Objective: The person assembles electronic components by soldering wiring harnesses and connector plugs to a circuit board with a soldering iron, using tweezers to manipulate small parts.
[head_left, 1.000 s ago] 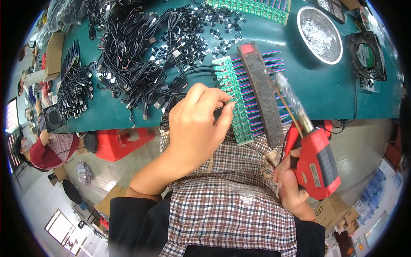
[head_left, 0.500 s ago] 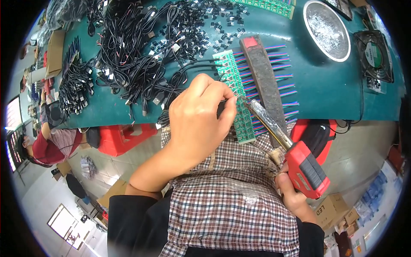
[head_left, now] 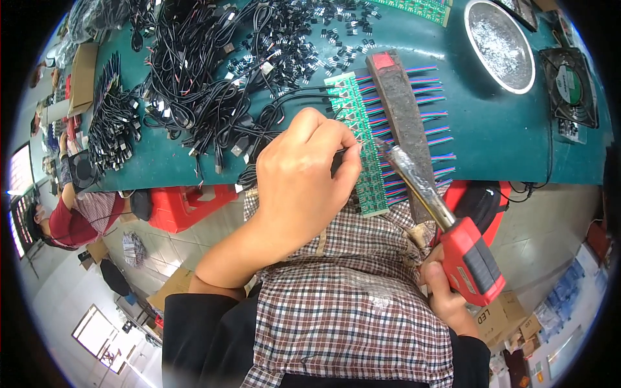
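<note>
My left hand [head_left: 304, 169] is closed in a pinch at the left edge of a green circuit board panel [head_left: 370, 187]. A short dark stretch of black cable shows between its thumb and fingers; its end is hidden by the fingertips. My right hand [head_left: 445, 294] is wrapped round a red and black soldering gun [head_left: 475, 262]. The gun's metal barrel slants up and left, its tip just right of the panel and apart from my left fingers. Black cables run onto the panel's upper left edge. Thin multicoloured wires [head_left: 435, 115] fan out from its right side.
A dark bar with a red end [head_left: 404, 110] lies across the wires. Tangled black cables [head_left: 194, 84] and small black connectors [head_left: 284, 52] cover the table's left and back. A metal bowl [head_left: 532, 61] and a fan [head_left: 569, 87] stand at right. Another person [head_left: 77, 220] sits far left.
The soldering gun has moved a little right and down, its tip drawing away from the panel. My left hand keeps its pinch in almost the same place.
</note>
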